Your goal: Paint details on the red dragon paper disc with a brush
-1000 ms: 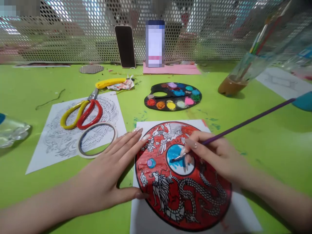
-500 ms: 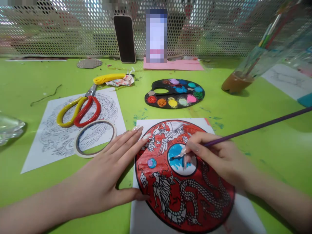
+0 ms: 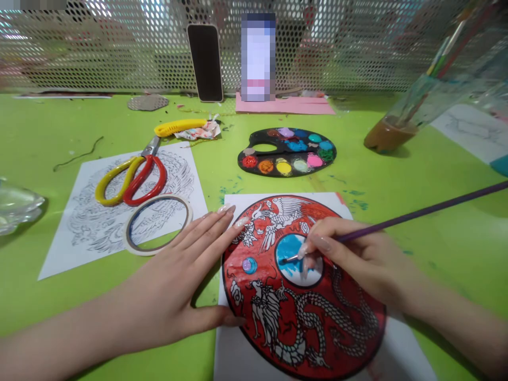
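A round red picture (image 3: 270, 264) with a white phoenix and a dragon lies on white paper (image 3: 230, 365). My right hand (image 3: 353, 254) pinches a purple-handled paintbrush (image 3: 420, 210), its tip touching the centre circle (image 3: 289, 248), part blue and part white. Flat along the picture's left edge rests my left hand (image 3: 190, 270), fingers stretched and thumb apart. A small blue-and-lilac dot (image 3: 249, 265) sits on the red near that hand. Just beyond its fingers, a roll of tape (image 3: 129, 233) lies on a line drawing (image 3: 79, 211).
Beyond the picture is a black paint palette (image 3: 262, 153). Scissors (image 3: 145, 182) and a yellow cutter (image 3: 180, 127) lie left. A plastic cup (image 3: 392, 135) of brown water holding brushes stands right. A dark phone (image 3: 205, 63) leans on the perforated metal screen (image 3: 119, 58).
The whole view has shifted slightly. The brush tip stays on the centre circle with only a small movement, and my left hand keeps its place on the picture.
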